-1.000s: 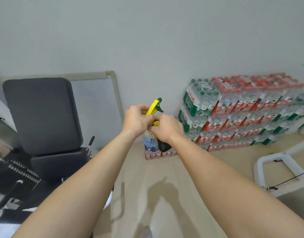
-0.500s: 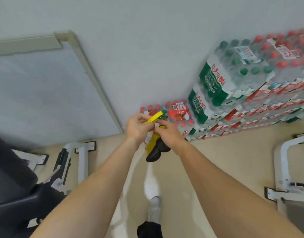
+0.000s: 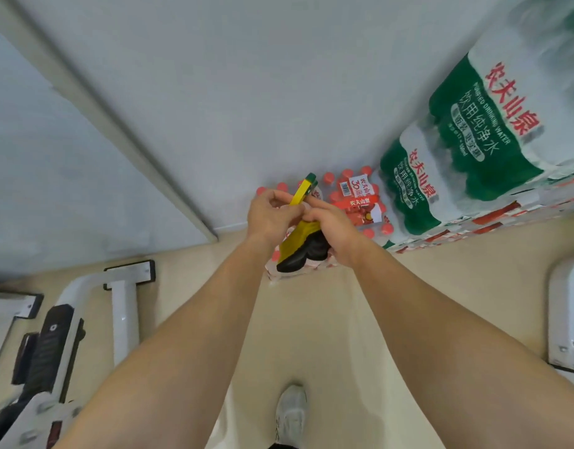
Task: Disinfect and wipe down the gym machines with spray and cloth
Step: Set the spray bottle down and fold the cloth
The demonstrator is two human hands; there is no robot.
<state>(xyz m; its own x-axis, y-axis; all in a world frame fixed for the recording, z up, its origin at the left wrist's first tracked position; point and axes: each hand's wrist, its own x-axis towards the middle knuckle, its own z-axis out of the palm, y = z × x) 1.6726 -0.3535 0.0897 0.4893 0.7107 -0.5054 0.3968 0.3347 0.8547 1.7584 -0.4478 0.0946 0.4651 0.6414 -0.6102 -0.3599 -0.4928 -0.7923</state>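
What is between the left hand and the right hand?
In the head view, the yellow-and-black spray trigger head sits between the left hand and right hand.

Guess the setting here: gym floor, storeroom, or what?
Likely a gym corner that doubles as storage. A white machine frame with black pads sits on the floor at left, shrink-wrapped water bottle packs are stacked against the wall, and both hands hold a yellow spray bottle.

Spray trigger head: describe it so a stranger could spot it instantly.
Start at the stacked water-bottle packs against the wall, then look left to the two hands held together mid-frame. The spray trigger head pokes up between them: the only yellow piece, green-tipped.
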